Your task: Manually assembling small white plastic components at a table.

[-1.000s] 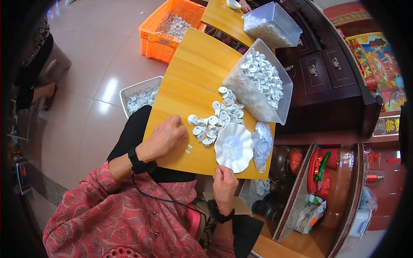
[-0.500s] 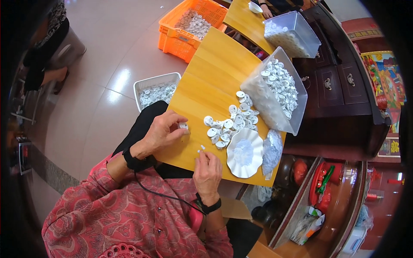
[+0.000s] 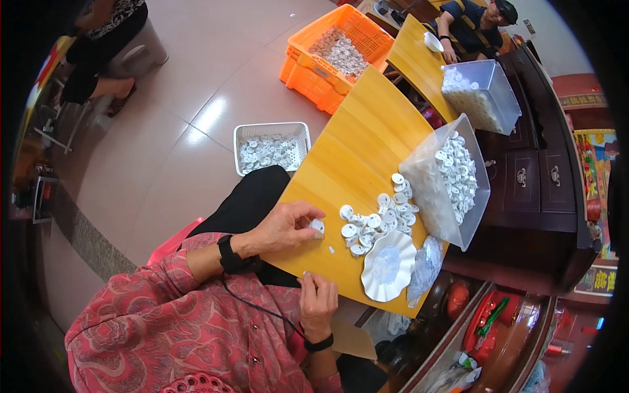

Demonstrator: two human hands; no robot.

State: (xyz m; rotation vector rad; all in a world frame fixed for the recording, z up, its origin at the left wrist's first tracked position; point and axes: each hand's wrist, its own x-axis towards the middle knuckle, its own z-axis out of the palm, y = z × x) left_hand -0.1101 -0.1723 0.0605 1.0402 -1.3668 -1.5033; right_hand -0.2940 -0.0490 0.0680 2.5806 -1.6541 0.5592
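The wooden tabletop (image 3: 354,154) carries a clear bin (image 3: 429,177) of white discs, tilted at its right edge. A loose heap of discs (image 3: 374,221) lies beside the bin, toward the near edge. A scalloped white dish (image 3: 369,270) stands by the near right corner, touching or just beside the heap, with a plastic bag (image 3: 426,265) on its outer side. The left hand (image 3: 283,226) is at the left edge, thumb and forefinger closed around a single white disc (image 3: 318,226); no disc showed in this hand one second ago. The disc is therefore separated from the heap and under control. The right hand (image 3: 318,301) has withdrawn from the dish rim to the near edge, fingertips drawn to a narrow pinch. A pale speck shows at these tips; it is too small to confirm as a held piece. One small white piece (image 3: 331,249) lies between the hands, where two showed half a second ago; this is consistent with one having been picked up.
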